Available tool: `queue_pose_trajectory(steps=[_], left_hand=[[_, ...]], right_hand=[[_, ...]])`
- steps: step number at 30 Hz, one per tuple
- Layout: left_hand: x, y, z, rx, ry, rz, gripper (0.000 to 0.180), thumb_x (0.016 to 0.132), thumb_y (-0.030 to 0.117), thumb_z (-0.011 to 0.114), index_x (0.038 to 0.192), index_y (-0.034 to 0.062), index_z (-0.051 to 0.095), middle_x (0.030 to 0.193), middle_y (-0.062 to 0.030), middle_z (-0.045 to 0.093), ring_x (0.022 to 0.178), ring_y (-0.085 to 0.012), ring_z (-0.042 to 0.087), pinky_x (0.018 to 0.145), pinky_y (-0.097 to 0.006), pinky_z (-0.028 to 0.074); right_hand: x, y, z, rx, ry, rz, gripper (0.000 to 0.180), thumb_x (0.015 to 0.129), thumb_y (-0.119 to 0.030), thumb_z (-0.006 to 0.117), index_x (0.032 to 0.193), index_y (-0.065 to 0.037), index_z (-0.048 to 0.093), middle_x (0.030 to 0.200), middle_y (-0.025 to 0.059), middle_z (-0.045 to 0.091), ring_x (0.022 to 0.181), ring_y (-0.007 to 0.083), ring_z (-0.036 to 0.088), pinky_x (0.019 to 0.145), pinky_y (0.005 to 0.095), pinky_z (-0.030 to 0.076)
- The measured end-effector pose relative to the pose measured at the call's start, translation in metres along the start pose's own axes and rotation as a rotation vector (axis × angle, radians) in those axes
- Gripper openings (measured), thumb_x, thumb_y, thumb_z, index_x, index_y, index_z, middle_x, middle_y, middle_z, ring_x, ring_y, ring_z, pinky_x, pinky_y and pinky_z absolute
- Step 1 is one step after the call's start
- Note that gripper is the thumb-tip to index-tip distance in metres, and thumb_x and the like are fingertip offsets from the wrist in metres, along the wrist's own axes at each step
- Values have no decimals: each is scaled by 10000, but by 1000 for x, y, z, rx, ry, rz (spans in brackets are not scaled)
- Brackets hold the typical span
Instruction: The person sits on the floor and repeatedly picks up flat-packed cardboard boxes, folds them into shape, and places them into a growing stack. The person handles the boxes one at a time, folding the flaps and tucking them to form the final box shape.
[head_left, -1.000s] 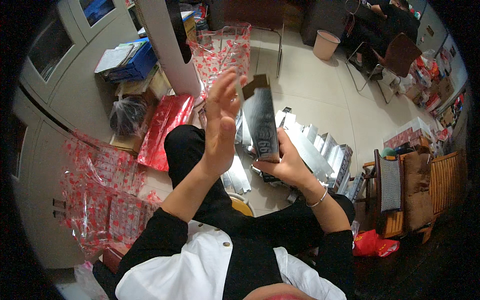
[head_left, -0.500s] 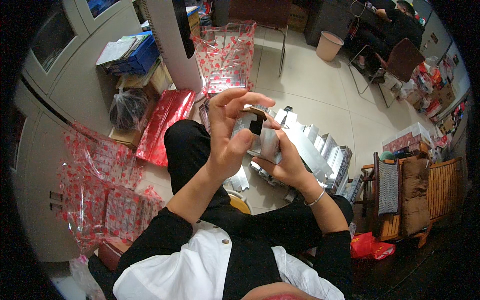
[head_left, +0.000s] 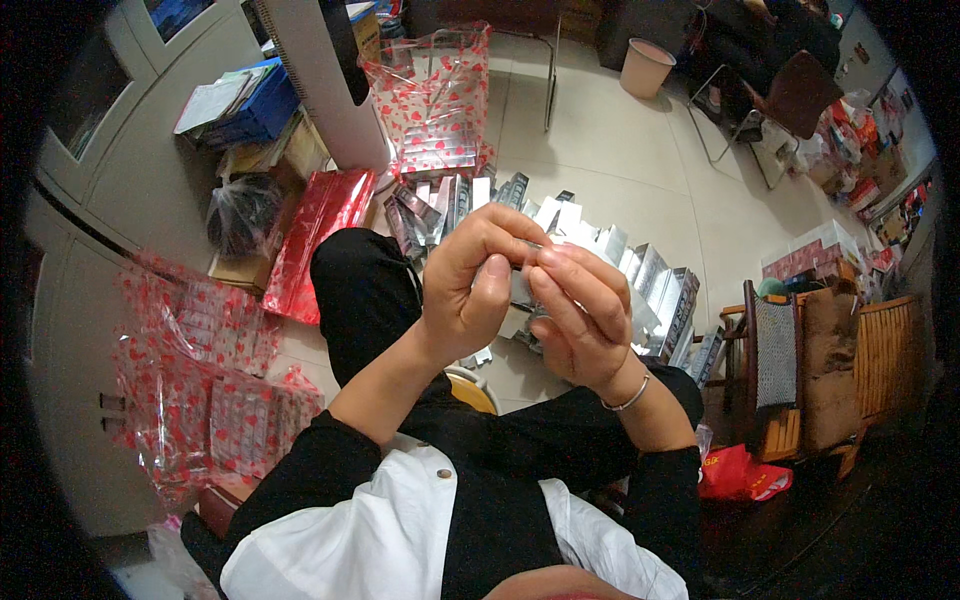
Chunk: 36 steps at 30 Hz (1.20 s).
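My left hand (head_left: 468, 282) and my right hand (head_left: 585, 312) meet in front of me above my lap, fingers curled and fingertips touching. Between them is a small silver box (head_left: 521, 290), mostly covered by the fingers, so its flap cannot be made out. The right thumb and index finger pinch at its upper edge, close to the left index fingertip. Beyond the hands, several flat-sided silver cartons (head_left: 655, 290) lie in a loose pile on the floor, and a few dark-printed ones (head_left: 415, 212) lean behind my left hand.
Clear wrap with red hearts covers stacked cartons (head_left: 245, 430) at left and a bundle (head_left: 435, 130) ahead. A shiny red package (head_left: 320, 245) lies by my knee. A wooden chair (head_left: 885, 360) stands at right, a waste bin (head_left: 647, 68) farther off, near a seated person (head_left: 790, 45).
The right hand has turned and brought its fingers up to the left fingertips. The left fingers have curled in. The box, plainly visible before with a raised flap, is now largely covered.
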<state>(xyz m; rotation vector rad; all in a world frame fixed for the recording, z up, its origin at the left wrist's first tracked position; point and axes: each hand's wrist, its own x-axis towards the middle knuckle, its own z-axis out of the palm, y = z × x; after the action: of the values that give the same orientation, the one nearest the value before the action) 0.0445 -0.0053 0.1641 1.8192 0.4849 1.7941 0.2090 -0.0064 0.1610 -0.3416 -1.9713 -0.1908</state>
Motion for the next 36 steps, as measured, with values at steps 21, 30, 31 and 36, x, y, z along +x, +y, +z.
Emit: queue_pose_trajectory(steps=[21, 30, 31, 36], left_hand=[[-2, 23, -16, 235, -174, -77, 465, 1022, 305, 355, 1073, -74, 619, 914, -177, 660, 804, -242, 633, 748, -340, 491], [-5, 26, -18, 234, -201, -95, 452, 1019, 299, 364, 1128, -69, 603, 931, -184, 663, 802, -241, 639, 735, -340, 503], [-5, 26, -18, 220, -201, -99, 453, 1019, 300, 364, 1128, -69, 603, 932, -185, 663, 801, -241, 639, 735, -340, 504], [-3, 27, -19, 254, -213, -81, 459, 1024, 309, 361, 1121, -67, 605, 925, -183, 665, 792, -243, 642, 729, -342, 505]], right_hand=[[16, -15, -17, -73, -129, -119, 213, 764, -74, 735, 955, 22, 744, 1049, 118, 668, 975, 259, 624, 829, 385, 610], [14, -13, -18, -50, -117, -165, 208, 749, -71, 736, 937, 17, 747, 1030, 105, 673, 955, 242, 627, 834, 371, 600], [14, -13, -18, -46, -116, -164, 207, 749, -73, 736, 936, 16, 748, 1031, 104, 673, 952, 240, 628, 836, 370, 599], [14, -13, -17, -58, -111, -176, 199, 753, -72, 727, 930, 16, 748, 1025, 101, 671, 948, 238, 632, 828, 366, 607]])
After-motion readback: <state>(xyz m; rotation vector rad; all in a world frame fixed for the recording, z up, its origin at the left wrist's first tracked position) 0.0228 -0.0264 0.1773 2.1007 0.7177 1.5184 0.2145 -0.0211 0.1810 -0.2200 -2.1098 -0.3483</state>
